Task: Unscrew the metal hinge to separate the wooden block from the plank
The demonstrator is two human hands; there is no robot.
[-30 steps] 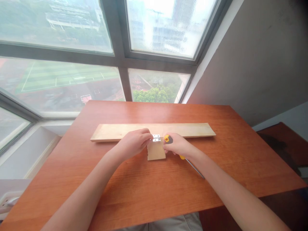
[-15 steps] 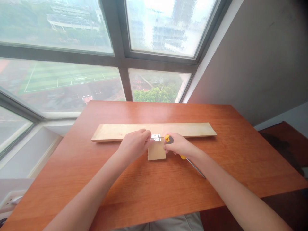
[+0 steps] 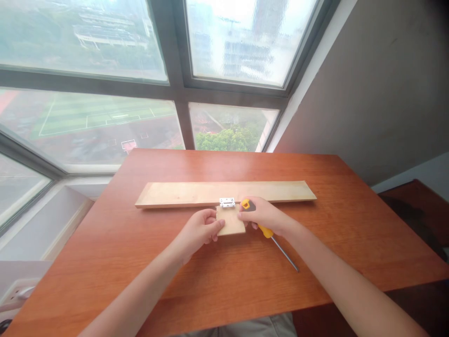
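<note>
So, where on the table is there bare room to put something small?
Bare table shows between the long plank and the windows, left of the left forearm, and right of the right forearm. The centre is crowded: left hand, right hand, small board, hinge and screwdriver.

Desk [image 3: 105, 243] open L of L hand [image 3: 201, 225], plank [image 3: 224, 191] in way fwd, screwdriver shaft [image 3: 285, 253] juts nr R hand [image 3: 261, 214]

Small wooden piece [image 3: 229, 224] — silver hinge [image 3: 227, 202] at its far edge; long pale plank [image 3: 196, 192] beyond; yellow-handled screwdriver [image 3: 266, 232] aslant

Screwdriver [image 3: 265, 231] partly hidden, trousers [image 3: 245, 327] cropped
</note>
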